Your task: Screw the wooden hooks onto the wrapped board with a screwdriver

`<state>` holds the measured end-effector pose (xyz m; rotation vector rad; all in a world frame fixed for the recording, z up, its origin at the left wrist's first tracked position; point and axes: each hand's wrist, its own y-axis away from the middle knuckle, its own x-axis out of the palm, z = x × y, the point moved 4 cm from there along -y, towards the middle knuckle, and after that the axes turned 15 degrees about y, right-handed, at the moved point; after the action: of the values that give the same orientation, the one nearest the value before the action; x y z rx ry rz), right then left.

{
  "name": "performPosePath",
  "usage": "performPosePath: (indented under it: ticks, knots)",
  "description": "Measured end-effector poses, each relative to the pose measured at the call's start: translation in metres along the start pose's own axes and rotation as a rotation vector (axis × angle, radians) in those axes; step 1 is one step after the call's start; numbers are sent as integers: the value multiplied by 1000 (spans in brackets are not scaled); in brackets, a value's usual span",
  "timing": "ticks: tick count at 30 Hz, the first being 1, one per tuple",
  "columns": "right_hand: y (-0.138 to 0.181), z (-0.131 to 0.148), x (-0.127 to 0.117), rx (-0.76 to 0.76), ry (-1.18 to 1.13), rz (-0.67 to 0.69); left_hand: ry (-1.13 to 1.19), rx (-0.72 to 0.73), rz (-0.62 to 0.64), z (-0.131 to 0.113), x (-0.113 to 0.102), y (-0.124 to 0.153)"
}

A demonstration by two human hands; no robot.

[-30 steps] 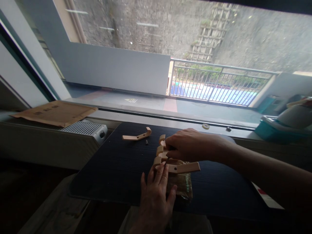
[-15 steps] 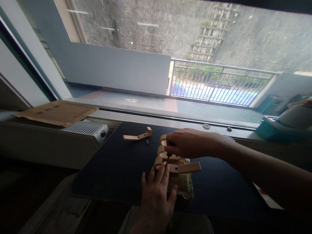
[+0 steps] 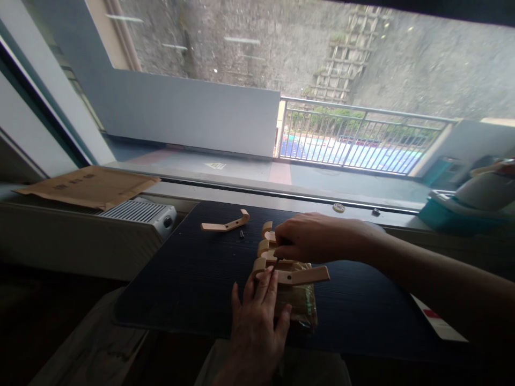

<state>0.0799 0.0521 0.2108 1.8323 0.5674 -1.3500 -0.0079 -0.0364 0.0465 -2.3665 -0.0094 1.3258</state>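
My right hand is closed around a screwdriver; its handle is mostly hidden and the dark shaft points down. The tip meets the nearest pale wooden hook, close to my left fingertips. My left hand lies with fingers stretched out, their tips pressing on that hook's curved end. Two more wooden hooks, a middle one and a far one, line up behind it, partly covered by my right hand. Beneath the hooks is a board in clear plastic wrap.
Another wooden hook lies on the dark table, with small screws beside it. A tape roll sits on the windowsill. A brown envelope rests over a radiator at left; a teal container stands right.
My right hand and the screwdriver have shifted slightly, and less of the screwdriver's handle shows. The left hand stays on the nearest hook. The whole view has moved a little.
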Motion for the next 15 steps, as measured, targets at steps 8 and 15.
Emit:
performPosePath:
  ticks: [8, 15]
  knots:
    - [-1, 5, -8, -65, -10, 4, -15, 3, 6, -1, 0, 0]
    - [-2, 6, -6, 23, 78, 51, -11, -32, 30, -2, -2, -2]
